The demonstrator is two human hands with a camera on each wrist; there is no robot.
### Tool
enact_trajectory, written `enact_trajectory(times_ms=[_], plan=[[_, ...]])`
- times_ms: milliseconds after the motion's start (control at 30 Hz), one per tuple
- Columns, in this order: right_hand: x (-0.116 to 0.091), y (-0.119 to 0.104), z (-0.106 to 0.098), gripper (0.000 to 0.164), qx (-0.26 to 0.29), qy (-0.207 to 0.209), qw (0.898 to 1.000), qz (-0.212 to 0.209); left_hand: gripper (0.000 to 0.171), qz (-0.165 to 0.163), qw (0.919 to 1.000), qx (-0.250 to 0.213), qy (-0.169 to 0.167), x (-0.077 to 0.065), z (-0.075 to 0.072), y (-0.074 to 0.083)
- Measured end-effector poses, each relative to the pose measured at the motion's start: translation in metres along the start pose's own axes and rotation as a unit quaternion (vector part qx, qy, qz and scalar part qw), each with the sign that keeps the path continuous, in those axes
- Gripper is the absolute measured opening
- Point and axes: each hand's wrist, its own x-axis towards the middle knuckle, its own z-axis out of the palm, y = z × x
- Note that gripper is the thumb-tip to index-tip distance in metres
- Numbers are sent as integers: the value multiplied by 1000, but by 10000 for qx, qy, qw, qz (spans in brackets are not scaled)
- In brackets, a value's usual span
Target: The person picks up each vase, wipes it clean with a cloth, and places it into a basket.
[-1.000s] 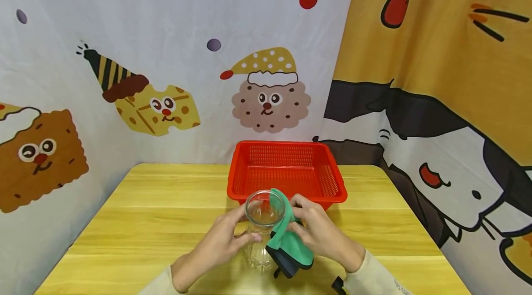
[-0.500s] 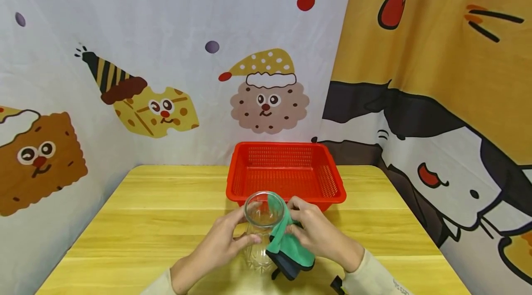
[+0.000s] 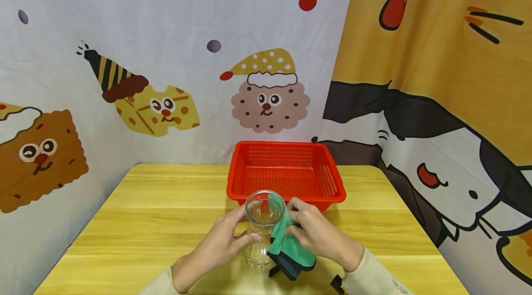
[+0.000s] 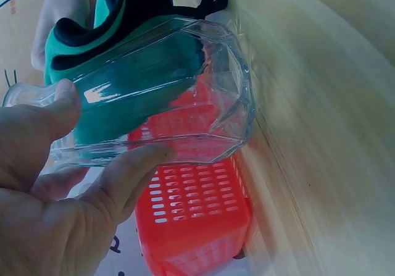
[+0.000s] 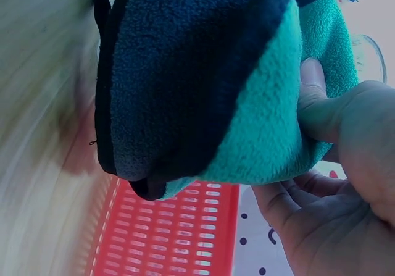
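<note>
A clear glass jar [image 3: 259, 244] stands upright on the table, its round open mouth facing up. My left hand [image 3: 222, 244] grips the jar from the left, thumb in front and fingers behind, as the left wrist view also shows. In my right hand [image 3: 317, 230] is a green and dark grey cleaning cloth [image 5: 259, 128] with black edging, pinched between thumb and fingers. The cloth lies against the jar's right side, and its lower part hangs down with a black loop. The cloth hides part of the jar and some right fingertips.
Behind the jar a red plastic basket [image 3: 287, 172] with slotted walls stands on the wooden table [image 3: 166, 212]. A small black and yellow item [image 3: 338, 284] shows beside the right sleeve. Curtains [image 3: 174, 13] with cartoon prints hang behind the table.
The hanging lower part of the cloth has shifted slightly to the right, and the cloth's upper edge sits a little lower. Both hands and the jar stay nearly in place.
</note>
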Motion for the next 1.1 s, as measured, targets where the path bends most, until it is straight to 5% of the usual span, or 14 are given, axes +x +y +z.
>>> enact_trajectory(times_ms=[500,733,967,1100], plan=[[-6,7,5,12,7,-418,9990,154,72,-98,9999,-19,-81,1,0,1],[-5,10,11,38,-104,-855,9957,331,72,-114,9999,21,-87,0,-1,2],[-6,14,18,32,-328,-1234,9905,511,71,-106,9999,17,-100,0,-2,1],[-9,16,21,15,-454,-1378,9877,577,71,-128,9998,-27,-119,0,-1,1]])
